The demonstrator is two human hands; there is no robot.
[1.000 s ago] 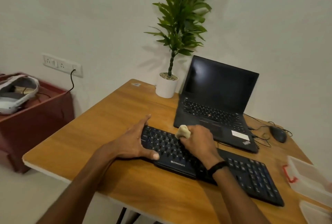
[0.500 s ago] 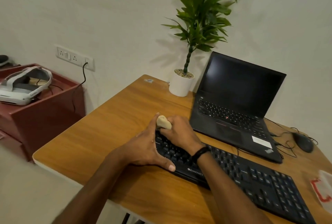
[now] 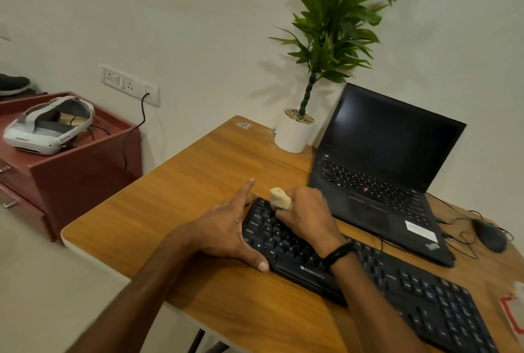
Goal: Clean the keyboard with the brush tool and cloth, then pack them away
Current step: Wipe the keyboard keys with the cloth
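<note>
A black keyboard (image 3: 397,284) lies slanted across the wooden desk (image 3: 170,205). My left hand (image 3: 226,228) lies flat against the keyboard's left end, fingers straight, thumb along its front edge. My right hand (image 3: 306,216) grips a cream-coloured cleaning tool (image 3: 279,199) and holds it down on the keys near the keyboard's far left corner. The tool's lower end is hidden by my fingers. No cloth can be made out.
An open black laptop (image 3: 380,165) stands behind the keyboard, a potted plant (image 3: 295,131) left of it, a wired mouse (image 3: 490,235) at the right. A clear box with a red clasp (image 3: 510,316) shows at the right edge. A red cabinet (image 3: 71,160) with a headset stands left of the desk.
My right hand has carried the tool leftward along the keyboard to its far left corner. The left hand stays at the keyboard's left end. The camera has turned left.
</note>
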